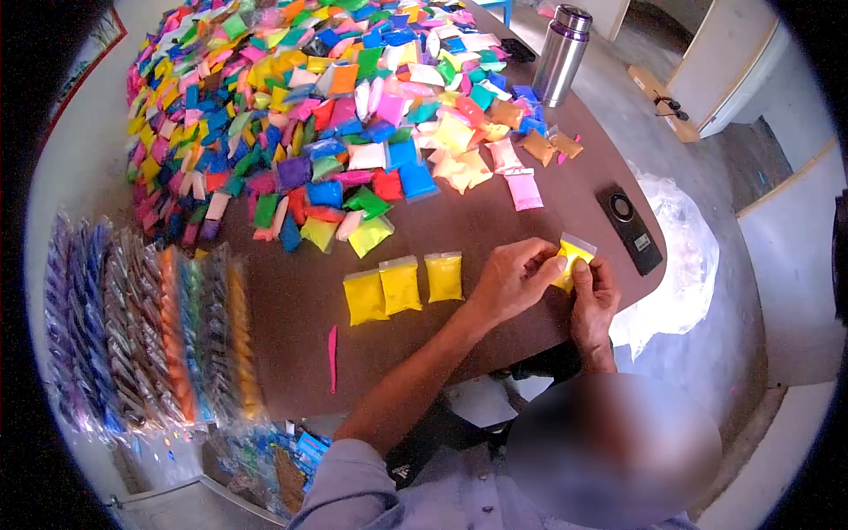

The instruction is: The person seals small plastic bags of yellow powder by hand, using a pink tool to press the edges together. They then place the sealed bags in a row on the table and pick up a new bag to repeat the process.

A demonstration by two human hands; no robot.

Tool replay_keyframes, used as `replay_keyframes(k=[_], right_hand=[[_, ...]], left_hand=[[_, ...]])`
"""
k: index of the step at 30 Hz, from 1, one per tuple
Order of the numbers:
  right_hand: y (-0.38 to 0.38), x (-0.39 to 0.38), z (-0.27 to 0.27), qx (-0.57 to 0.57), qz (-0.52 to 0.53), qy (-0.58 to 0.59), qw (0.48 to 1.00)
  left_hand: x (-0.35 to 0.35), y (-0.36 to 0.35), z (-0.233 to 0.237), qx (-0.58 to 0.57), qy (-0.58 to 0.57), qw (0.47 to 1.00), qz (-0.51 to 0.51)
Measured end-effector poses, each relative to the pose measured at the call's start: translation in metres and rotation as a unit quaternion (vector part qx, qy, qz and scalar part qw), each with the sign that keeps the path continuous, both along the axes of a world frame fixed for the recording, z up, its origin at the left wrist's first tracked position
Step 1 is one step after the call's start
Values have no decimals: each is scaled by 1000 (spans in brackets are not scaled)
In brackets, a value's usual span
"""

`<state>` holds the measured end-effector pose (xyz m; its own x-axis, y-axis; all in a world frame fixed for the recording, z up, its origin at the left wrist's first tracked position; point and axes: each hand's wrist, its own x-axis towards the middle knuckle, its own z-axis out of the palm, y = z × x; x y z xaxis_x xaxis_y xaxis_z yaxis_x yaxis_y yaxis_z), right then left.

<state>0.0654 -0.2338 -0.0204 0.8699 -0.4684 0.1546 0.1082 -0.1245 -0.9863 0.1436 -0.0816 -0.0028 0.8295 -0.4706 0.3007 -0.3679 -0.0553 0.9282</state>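
Observation:
A small yellow clear-topped packet (567, 258) is held up over the right part of the brown table (495, 353). My left hand (517, 278) pinches its left side, fingers curled. On its right side, my right hand (595, 300) grips it with thumb and bent fingers. To the left of my hands lie three more yellow packets: one (443, 277) apart, and two (400, 284) (364, 299) overlapping at their edges. A slim pink plastic tool (333, 358) lies below them, nearer the table's front edge.
A large heap of many-coloured packets (291, 115) covers the far table. Long plastic-wrapped strips of packets (146, 327) lie at the left. A steel flask (563, 57) stands at the back right; a black device (629, 230) lies near the right edge, beside clear plastic bags (676, 265).

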Motion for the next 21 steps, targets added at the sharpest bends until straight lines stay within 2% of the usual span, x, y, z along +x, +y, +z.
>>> replay_keyframes(k=[5, 8, 10, 11, 14, 17, 21], right_hand=[[-3, -5, 4, -18, 21, 29, 999], [1, -5, 11, 9, 19, 46, 999], [0, -4, 11, 31, 7, 59, 998], [0, -5, 9, 32, 3, 65, 997], [0, -4, 5, 21, 14, 4, 1000], [-5, -2, -5, -2, 33, -9, 999], [-3, -5, 4, 17, 34, 36, 999]], left_hand=[[2, 0, -7, -12, 11, 1000, 8], [1, 0, -5, 16, -4, 1000, 20], [0, -2, -6, -9, -44, 999, 23], [-2, -3, -8, -8, -38, 999, 19], [-1, -8, -12, -57, 79, 995, -11], [1, -4, -9, -18, 94, 995, -17], [6, -3, -18, -30, 60, 997, -26]])
